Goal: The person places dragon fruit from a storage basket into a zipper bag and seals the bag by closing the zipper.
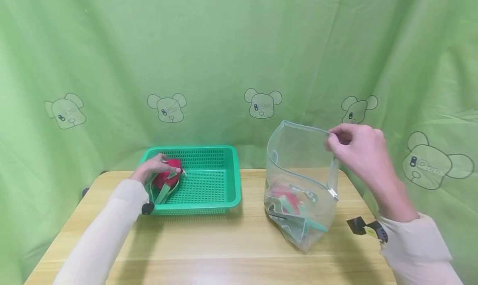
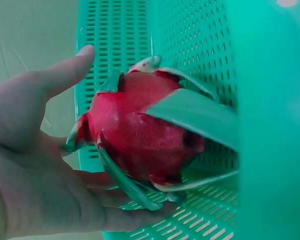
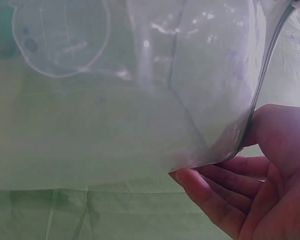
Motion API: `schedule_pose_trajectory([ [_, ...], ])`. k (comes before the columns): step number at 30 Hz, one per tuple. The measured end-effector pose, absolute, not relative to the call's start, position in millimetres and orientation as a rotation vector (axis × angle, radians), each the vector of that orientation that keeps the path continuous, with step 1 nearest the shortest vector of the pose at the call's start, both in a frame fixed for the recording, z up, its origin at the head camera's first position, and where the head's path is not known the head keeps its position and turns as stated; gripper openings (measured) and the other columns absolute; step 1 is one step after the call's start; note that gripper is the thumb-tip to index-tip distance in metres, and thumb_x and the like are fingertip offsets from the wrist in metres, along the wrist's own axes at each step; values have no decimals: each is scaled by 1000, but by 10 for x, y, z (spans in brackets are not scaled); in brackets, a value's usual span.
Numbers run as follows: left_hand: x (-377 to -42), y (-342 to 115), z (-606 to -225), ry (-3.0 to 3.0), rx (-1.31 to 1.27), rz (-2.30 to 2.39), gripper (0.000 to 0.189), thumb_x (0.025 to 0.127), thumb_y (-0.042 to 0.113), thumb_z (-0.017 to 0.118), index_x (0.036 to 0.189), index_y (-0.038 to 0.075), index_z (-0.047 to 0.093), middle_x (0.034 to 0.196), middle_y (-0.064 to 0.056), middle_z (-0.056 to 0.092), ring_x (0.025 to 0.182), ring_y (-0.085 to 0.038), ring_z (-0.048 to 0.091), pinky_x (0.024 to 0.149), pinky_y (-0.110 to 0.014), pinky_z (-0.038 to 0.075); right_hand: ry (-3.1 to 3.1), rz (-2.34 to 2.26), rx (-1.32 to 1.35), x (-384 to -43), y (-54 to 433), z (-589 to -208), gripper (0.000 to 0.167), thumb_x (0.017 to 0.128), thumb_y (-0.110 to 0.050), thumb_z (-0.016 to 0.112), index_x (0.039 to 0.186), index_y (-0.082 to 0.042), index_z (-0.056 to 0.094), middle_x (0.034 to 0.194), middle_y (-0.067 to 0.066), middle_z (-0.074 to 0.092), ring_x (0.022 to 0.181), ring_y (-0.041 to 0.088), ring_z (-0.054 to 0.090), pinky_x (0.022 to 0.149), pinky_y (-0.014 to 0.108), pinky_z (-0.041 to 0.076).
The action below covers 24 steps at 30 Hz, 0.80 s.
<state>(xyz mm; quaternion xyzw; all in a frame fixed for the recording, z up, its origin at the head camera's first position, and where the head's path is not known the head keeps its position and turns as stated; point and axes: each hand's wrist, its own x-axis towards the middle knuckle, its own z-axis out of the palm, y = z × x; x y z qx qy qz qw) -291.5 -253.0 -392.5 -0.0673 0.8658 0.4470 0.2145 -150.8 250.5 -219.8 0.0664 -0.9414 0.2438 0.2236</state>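
Observation:
A red dragon fruit (image 2: 140, 120) with green leaf-like scales lies in the left part of the green plastic basket (image 1: 236, 177). My left hand (image 1: 154, 167) reaches over the basket's left side to this fruit. In the left wrist view its fingers (image 2: 97, 215) extend beside and partly behind the fruit, while the thumb stands away from it. On the right, my right hand (image 1: 360, 148) pinches the top rim of a clear plastic bag (image 1: 298, 148), which gapes at the top. Through the bag's wall shows a blurred red-and-green thing (image 1: 287, 200) near the bottom.
Basket and bag are on a light wooden table (image 1: 194, 247), the basket towards the back left. Behind the table hangs a green curtain (image 1: 224, 61) with bear-head prints. A small metal clasp or zip pull (image 1: 332, 193) sits on the bag's rim.

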Motion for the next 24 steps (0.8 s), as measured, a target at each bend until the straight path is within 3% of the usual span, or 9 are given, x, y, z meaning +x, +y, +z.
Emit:
schedule_pose_trajectory([
  [8, -2908, -2482, -3953, 2374, -192, 1186, 110, 85, 19, 81, 164, 10, 5, 152, -33, 26, 136, -50, 35, 109, -65, 40, -2587, 660, 195, -1506, 2497, -2205, 27, 95, -18, 57, 107, -3, 76, 87, 10, 77, 79, 30, 74, 56, 23, 50],
  [14, -2931, -2469, -3983, 2432, -103, 1042, 108, 82, 13, 83, 162, 10, 11, 148, -34, 31, 135, -52, 37, 106, -67, 42, -2590, 668, 197, -1498, 2500, -2214, 27, 95, -17, 56, 107, -3, 76, 86, 8, 77, 79, 29, 74, 56, 23, 50],
  [24, -2904, -2459, -3969, 2467, -47, 1010, 106, 75, 1, 78, 160, 12, 16, 142, -32, 36, 122, -47, 44, 97, -58, 51, -2584, 674, 209, -1489, 2509, -2223, 27, 96, -16, 56, 107, -2, 76, 86, 9, 77, 78, 28, 74, 56, 22, 51],
])
